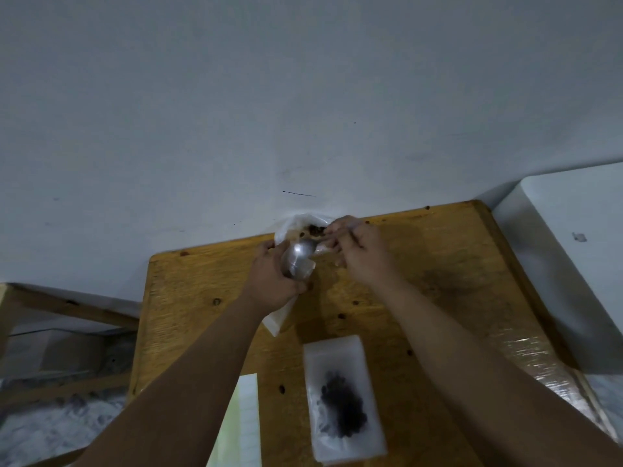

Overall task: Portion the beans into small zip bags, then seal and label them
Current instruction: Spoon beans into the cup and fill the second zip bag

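At the table's far edge stands a big white plastic bag (296, 224), open, with brown beans (315, 230) showing inside. My left hand (273, 281) grips a small clear zip bag (278, 320), whose lower end hangs below my palm. My right hand (360, 251) pinches the handle of a metal spoon (298, 256). The spoon's bowl sits against my left hand at the small bag's mouth. Whether beans lie in the spoon cannot be told. Closer to me lies a filled zip bag (342, 402) with dark beans in it, flat on the table.
The wooden table (438, 281) stands against a pale wall, with loose beans scattered over it. A pale lined sheet (244, 426) lies at the near left. A white box (573, 251) stands to the right, and wooden shelving (67, 308) lies below left.
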